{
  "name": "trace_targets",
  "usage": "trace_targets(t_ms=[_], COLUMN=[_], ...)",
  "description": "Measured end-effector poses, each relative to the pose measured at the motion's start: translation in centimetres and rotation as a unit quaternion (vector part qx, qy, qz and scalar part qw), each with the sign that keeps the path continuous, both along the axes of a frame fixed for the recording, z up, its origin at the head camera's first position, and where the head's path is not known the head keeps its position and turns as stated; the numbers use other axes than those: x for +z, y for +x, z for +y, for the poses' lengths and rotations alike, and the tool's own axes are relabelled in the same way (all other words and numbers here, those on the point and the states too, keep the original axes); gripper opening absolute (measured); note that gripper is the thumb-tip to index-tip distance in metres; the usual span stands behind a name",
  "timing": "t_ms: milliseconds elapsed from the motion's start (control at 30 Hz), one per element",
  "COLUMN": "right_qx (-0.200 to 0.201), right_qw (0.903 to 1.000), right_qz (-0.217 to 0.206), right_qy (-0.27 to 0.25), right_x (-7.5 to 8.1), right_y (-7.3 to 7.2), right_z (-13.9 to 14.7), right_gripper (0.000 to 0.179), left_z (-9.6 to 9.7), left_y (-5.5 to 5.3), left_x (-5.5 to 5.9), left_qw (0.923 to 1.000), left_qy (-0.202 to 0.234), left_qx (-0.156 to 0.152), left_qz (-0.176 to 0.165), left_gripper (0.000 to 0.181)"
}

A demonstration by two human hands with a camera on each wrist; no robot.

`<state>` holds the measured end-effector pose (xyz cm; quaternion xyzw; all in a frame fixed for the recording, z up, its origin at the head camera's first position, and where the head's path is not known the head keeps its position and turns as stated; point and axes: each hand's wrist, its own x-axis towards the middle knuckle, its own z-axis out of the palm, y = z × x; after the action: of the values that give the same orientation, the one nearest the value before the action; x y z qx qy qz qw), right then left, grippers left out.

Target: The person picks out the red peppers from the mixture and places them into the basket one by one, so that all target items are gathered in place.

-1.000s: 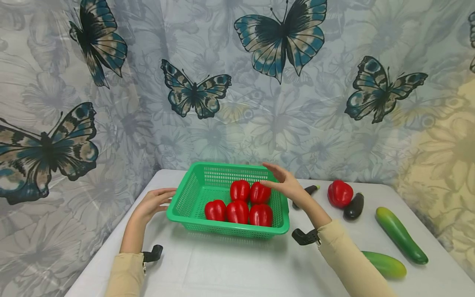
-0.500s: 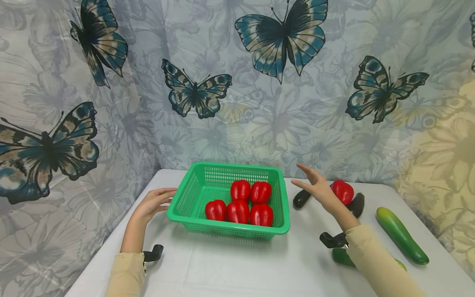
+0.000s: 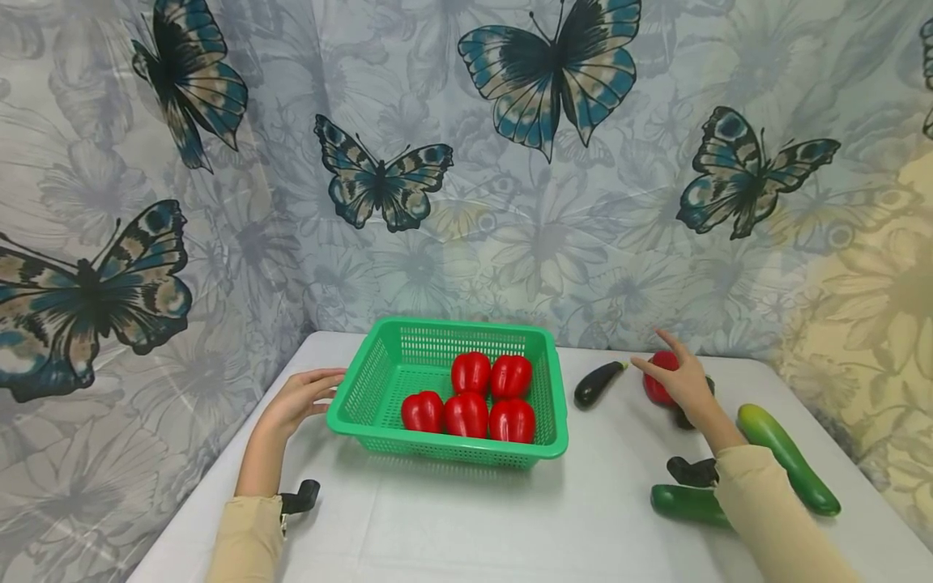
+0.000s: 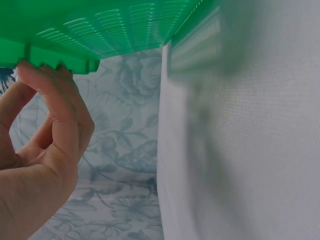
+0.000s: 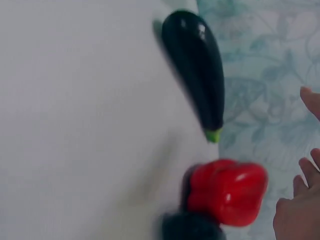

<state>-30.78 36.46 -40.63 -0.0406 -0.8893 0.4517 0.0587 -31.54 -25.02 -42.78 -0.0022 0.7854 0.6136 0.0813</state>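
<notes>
A green basket stands on the table with several red bell peppers inside, mostly toward its right half. At its left side my left hand rests with loosely bent fingertips against the rim; in the left wrist view those fingers touch the rim's outer side from below. My right hand is spread over the right of the table, holding nothing. It partly covers a single red bell pepper, which the right wrist view shows lying between an eggplant and a second dark eggplant.
On the right lie a long green cucumber and another green one, partly under my right forearm. A butterfly-patterned curtain hangs behind and beside the white table.
My right hand has moved rightward from above the basket's right side, past the eggplant, to the lone bell pepper. My left hand and the basket have stayed put.
</notes>
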Motion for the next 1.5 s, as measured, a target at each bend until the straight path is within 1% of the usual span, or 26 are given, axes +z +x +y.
trace_targets(t_ms=[133,200,333,467,700,933,1233,1500], right_qx=[-0.018,-0.02,-0.019,-0.028,-0.026,-0.033,-0.028,-0.036], right_qw=[0.9995,0.9991,0.9976,0.9961,0.996,0.9943,0.9939,0.993], right_qz=[-0.01,-0.015,-0.034,-0.054,-0.058,-0.076,-0.067,-0.069], right_qy=[0.022,0.033,0.058,0.064,0.063,0.067,0.082,0.089], right_x=[-0.6,-0.9,-1.3,-1.7,-2.5,-2.2,-2.2,-2.5], right_y=[-0.1,-0.2,-0.1,-0.1,-0.4,-0.5,-0.7,-0.8], right_z=[1.3,1.6,2.0,2.3,3.1,3.1,2.6,2.7], right_gripper=[0.089,0.089,0.092,0.094,0.097,0.098,0.095,0.094], left_z=[-0.1,0.0,0.1,0.1,0.0,0.1,0.1,0.0], left_y=[0.0,0.0,0.1,0.1,0.1,0.1,0.2,0.3], left_x=[0.0,0.1,0.2,0.3,0.1,0.2,0.3,0.3], left_qw=[1.0,1.0,1.0,1.0,1.0,1.0,1.0,1.0], left_qy=[-0.003,-0.002,-0.005,-0.002,0.005,0.001,0.002,0.004], left_qx=[0.001,0.005,0.002,-0.003,0.0,0.0,-0.008,-0.008], left_qz=[0.002,-0.002,-0.002,0.0,-0.002,-0.001,0.004,0.003], left_gripper=[0.057,0.056,0.058,0.06,0.06,0.06,0.059,0.057])
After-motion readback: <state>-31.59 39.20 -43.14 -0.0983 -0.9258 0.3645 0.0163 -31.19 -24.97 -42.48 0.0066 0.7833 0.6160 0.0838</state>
